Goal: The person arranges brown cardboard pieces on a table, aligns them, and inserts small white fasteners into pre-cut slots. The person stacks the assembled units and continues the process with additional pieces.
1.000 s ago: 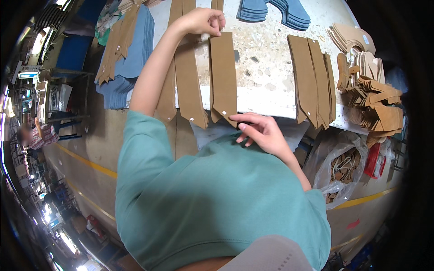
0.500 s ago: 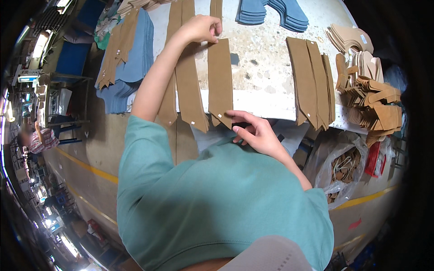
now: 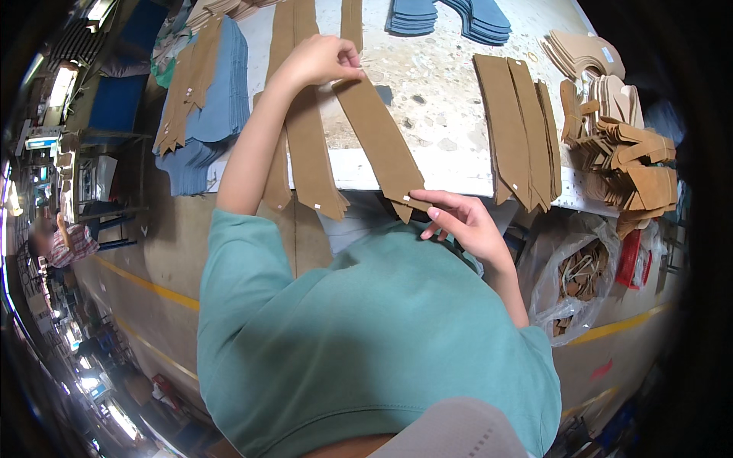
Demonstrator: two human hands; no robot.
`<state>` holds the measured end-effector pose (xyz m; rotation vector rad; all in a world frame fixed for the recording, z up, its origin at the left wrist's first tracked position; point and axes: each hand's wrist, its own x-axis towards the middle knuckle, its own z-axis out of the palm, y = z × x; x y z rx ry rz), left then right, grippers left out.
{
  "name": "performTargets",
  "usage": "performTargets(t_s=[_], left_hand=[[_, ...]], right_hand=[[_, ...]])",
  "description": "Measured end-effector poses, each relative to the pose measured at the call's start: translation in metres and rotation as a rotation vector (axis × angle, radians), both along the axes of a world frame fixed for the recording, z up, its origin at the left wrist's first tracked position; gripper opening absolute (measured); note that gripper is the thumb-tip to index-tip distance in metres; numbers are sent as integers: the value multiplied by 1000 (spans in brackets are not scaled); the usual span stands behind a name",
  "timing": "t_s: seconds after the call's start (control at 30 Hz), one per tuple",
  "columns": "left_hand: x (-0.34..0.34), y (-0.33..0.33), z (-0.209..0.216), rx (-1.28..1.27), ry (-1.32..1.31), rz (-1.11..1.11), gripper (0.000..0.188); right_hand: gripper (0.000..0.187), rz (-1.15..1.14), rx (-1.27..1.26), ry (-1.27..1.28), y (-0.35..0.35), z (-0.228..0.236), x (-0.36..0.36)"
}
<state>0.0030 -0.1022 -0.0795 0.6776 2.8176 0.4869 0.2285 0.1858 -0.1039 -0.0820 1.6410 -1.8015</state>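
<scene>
A brown leather-like strip (image 3: 382,141) with a pointed near end lies slantwise on the table, its tip overhanging the near edge. At its far end my left hand (image 3: 324,61) has thumb and fingertips closed on the strip. My right hand (image 3: 469,225) grips the near right corner, index finger on top and thumb close by the edge. Another piece's tip shows under the near end. Just left, under my left forearm, lie more brown strips (image 3: 313,156) in overlapping stacks, small white stickers near their points.
On the white, worn table (image 3: 443,107), stacked brown strips (image 3: 508,130) lie to the right. Blue pieces (image 3: 485,19) are at the back and blue stacks (image 3: 225,84) far left. Tan pieces (image 3: 634,160) crowd the right edge, above a plastic bag (image 3: 580,271) of scraps. Another person (image 3: 65,240) is far left.
The strip has turned from straight to slanted, its near end swung right with my right hand. My left hand has stayed at the far end, shifting slightly left and nearer.
</scene>
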Motion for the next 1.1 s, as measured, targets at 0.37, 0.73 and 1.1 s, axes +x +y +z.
performTargets(t_s=[0.37, 0.73, 1.1], left_hand=[[-4, 16, 8, 73, -130, -133, 30], [-80, 182, 3, 443, -173, -250, 32], [-91, 213, -36, 275, -185, -203, 36]], right_hand=[[31, -100, -48, 131, 6, -2, 6], [33, -618, -25, 190, 71, 8, 17], [34, -727, 73, 126, 84, -7, 20]])
